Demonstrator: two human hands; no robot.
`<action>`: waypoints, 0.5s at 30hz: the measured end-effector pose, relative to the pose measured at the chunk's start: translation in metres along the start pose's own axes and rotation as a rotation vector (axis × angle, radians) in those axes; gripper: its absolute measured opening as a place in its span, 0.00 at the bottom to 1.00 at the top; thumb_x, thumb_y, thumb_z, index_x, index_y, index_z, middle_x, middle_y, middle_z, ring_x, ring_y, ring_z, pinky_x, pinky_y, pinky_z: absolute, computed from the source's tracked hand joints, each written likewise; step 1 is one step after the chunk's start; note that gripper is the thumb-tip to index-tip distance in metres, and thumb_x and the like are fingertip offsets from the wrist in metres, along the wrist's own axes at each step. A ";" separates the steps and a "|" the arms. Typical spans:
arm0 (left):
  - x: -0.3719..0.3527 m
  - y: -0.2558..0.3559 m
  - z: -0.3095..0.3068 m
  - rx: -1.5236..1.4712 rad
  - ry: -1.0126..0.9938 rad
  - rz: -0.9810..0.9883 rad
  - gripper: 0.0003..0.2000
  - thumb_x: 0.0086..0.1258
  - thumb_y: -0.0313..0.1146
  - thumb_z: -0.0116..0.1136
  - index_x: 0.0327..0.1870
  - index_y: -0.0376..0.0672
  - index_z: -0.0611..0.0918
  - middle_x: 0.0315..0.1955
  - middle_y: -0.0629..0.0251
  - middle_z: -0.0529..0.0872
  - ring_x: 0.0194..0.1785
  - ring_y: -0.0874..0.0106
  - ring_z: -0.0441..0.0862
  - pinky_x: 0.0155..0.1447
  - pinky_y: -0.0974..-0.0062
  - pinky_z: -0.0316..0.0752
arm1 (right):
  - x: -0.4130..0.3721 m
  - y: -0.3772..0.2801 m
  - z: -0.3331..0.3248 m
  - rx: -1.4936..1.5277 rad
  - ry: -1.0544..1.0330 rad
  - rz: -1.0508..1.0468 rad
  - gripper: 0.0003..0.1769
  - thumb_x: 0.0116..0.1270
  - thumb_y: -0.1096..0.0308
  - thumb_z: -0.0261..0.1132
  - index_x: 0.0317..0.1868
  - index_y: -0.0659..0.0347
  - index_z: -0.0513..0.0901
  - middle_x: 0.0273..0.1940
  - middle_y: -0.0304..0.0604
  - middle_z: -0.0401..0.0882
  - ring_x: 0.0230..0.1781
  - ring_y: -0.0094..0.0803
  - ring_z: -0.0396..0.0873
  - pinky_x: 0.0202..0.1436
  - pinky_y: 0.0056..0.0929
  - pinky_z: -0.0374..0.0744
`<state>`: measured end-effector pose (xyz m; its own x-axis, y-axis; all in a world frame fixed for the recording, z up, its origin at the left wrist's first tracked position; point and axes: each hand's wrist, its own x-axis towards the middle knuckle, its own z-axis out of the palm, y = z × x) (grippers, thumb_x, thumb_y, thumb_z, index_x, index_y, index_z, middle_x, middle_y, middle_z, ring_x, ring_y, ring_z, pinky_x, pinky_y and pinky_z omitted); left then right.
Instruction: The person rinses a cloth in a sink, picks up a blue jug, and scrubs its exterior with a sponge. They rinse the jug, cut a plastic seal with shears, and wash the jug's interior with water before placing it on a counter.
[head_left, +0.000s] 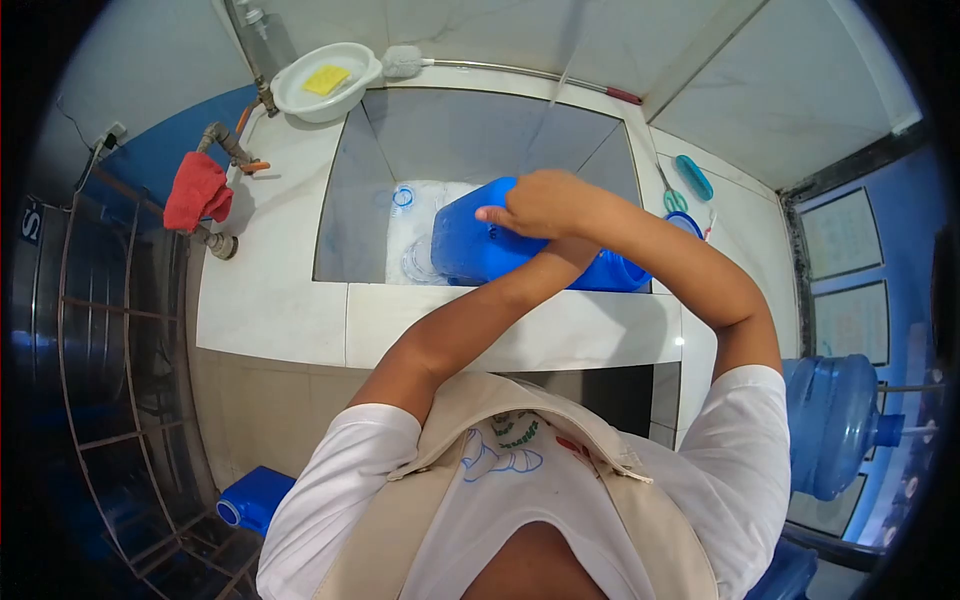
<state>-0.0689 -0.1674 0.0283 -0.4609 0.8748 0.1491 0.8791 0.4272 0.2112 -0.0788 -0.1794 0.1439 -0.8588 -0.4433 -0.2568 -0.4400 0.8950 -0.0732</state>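
Note:
A blue rectangular water jug (pixel 465 235) lies tilted in the tiled sink, above white suds. My right hand (pixel 545 203) is at the jug's upper side, with its thumb extended and its other fingers curled out of sight. Whether something sits inside that grip cannot be seen. My left forearm passes under my right wrist, and my left hand is hidden behind it at the jug. Beside the jug, a clear plastic container (pixel 418 264) stands in the suds (pixel 432 195). A small blue ring (pixel 402 197) shows farther back.
A white basin (pixel 365 75) with a yellow sponge (pixel 326 79) and a long-handled brush (pixel 405 62) are behind the sink. Scissors (pixel 675 200) and a teal brush (pixel 693 177) lie right. A red cloth (pixel 197 192) hangs on the pipe. Another blue jug (pixel 258 498) stands lower left.

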 end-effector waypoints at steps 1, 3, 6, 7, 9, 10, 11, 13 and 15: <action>0.002 0.002 -0.001 -0.001 -0.008 -0.003 0.07 0.60 0.31 0.51 0.36 0.41 0.78 0.26 0.55 0.82 0.31 0.57 0.81 0.34 0.61 0.75 | -0.002 0.001 -0.006 0.002 0.005 0.007 0.36 0.68 0.43 0.42 0.18 0.65 0.79 0.19 0.55 0.76 0.25 0.53 0.76 0.31 0.44 0.75; 0.003 0.002 -0.002 -0.001 -0.001 -0.004 0.07 0.60 0.31 0.51 0.36 0.41 0.78 0.26 0.55 0.82 0.31 0.57 0.81 0.34 0.61 0.75 | -0.004 0.004 -0.017 -0.007 -0.045 0.105 0.34 0.69 0.45 0.43 0.21 0.65 0.80 0.20 0.56 0.76 0.25 0.53 0.76 0.32 0.45 0.74; 0.001 0.002 -0.003 -0.004 0.004 -0.004 0.07 0.60 0.32 0.51 0.36 0.41 0.78 0.26 0.55 0.82 0.31 0.57 0.81 0.34 0.61 0.76 | 0.003 0.013 0.030 0.198 0.348 -0.269 0.32 0.69 0.46 0.42 0.26 0.65 0.80 0.21 0.54 0.77 0.25 0.52 0.76 0.32 0.44 0.74; -0.002 0.003 -0.004 -0.006 0.000 -0.002 0.07 0.60 0.32 0.51 0.36 0.41 0.78 0.26 0.55 0.82 0.31 0.57 0.81 0.34 0.61 0.76 | 0.001 0.017 0.028 0.202 0.355 -0.261 0.32 0.69 0.46 0.42 0.26 0.65 0.80 0.21 0.54 0.77 0.25 0.52 0.76 0.32 0.44 0.74; -0.005 0.003 -0.005 -0.005 -0.007 0.001 0.07 0.60 0.32 0.51 0.36 0.41 0.78 0.26 0.55 0.82 0.31 0.57 0.81 0.34 0.61 0.76 | -0.009 0.004 -0.013 0.332 -0.152 0.128 0.25 0.67 0.51 0.48 0.30 0.65 0.81 0.22 0.52 0.78 0.26 0.51 0.77 0.35 0.43 0.75; -0.005 0.003 -0.005 -0.005 -0.005 0.007 0.07 0.60 0.32 0.51 0.36 0.41 0.78 0.26 0.55 0.82 0.31 0.57 0.81 0.34 0.61 0.76 | -0.011 0.002 -0.011 0.336 -0.146 0.136 0.25 0.67 0.51 0.48 0.30 0.65 0.81 0.22 0.52 0.78 0.26 0.51 0.77 0.35 0.43 0.75; -0.007 0.003 -0.005 -0.013 -0.004 0.005 0.07 0.60 0.32 0.51 0.37 0.41 0.78 0.27 0.55 0.82 0.31 0.57 0.81 0.34 0.61 0.76 | -0.014 0.001 -0.007 0.201 0.007 0.073 0.21 0.65 0.54 0.52 0.30 0.65 0.81 0.22 0.52 0.78 0.26 0.50 0.77 0.35 0.43 0.75; -0.010 0.003 -0.006 -0.029 -0.012 0.006 0.07 0.60 0.32 0.51 0.37 0.41 0.78 0.27 0.55 0.82 0.31 0.57 0.81 0.34 0.61 0.76 | -0.013 0.007 0.017 0.070 0.161 0.037 0.18 0.62 0.57 0.55 0.31 0.65 0.82 0.23 0.51 0.78 0.26 0.49 0.78 0.35 0.42 0.75; -0.012 0.003 -0.011 -0.050 -0.021 0.004 0.08 0.60 0.32 0.51 0.37 0.41 0.78 0.27 0.55 0.82 0.32 0.57 0.81 0.34 0.61 0.76 | 0.001 0.018 0.058 -0.057 0.301 -0.291 0.15 0.58 0.59 0.60 0.28 0.64 0.83 0.22 0.51 0.79 0.27 0.49 0.78 0.31 0.42 0.76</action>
<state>-0.0620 -0.1793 0.0377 -0.4540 0.8815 0.1298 0.8738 0.4120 0.2584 -0.0729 -0.1608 0.0867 -0.7314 -0.6793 0.0603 -0.6818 0.7301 -0.0456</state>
